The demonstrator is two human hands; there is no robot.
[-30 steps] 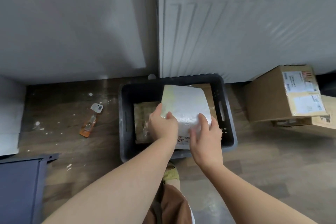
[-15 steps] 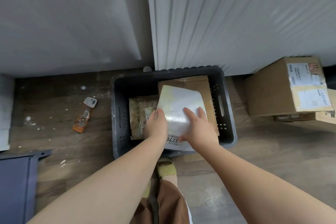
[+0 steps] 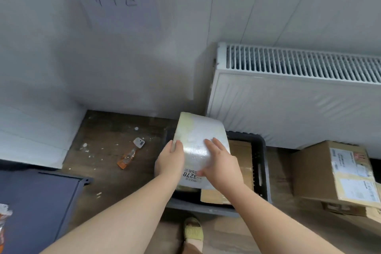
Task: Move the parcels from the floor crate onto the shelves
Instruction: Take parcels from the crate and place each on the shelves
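Lifted white parcel point(image 3: 198, 134) clear of gray crate point(image 3: 262, 163), now above its nine-o'clock side. Gripping its edge with left hand point(image 3: 171, 161); pressing right hand point(image 3: 221, 164) flat on top, fingers straight.

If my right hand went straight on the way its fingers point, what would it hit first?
The right hand lies flat on the white parcel, so it would slide along that face, then probably reach the wall. Depth is unclear.
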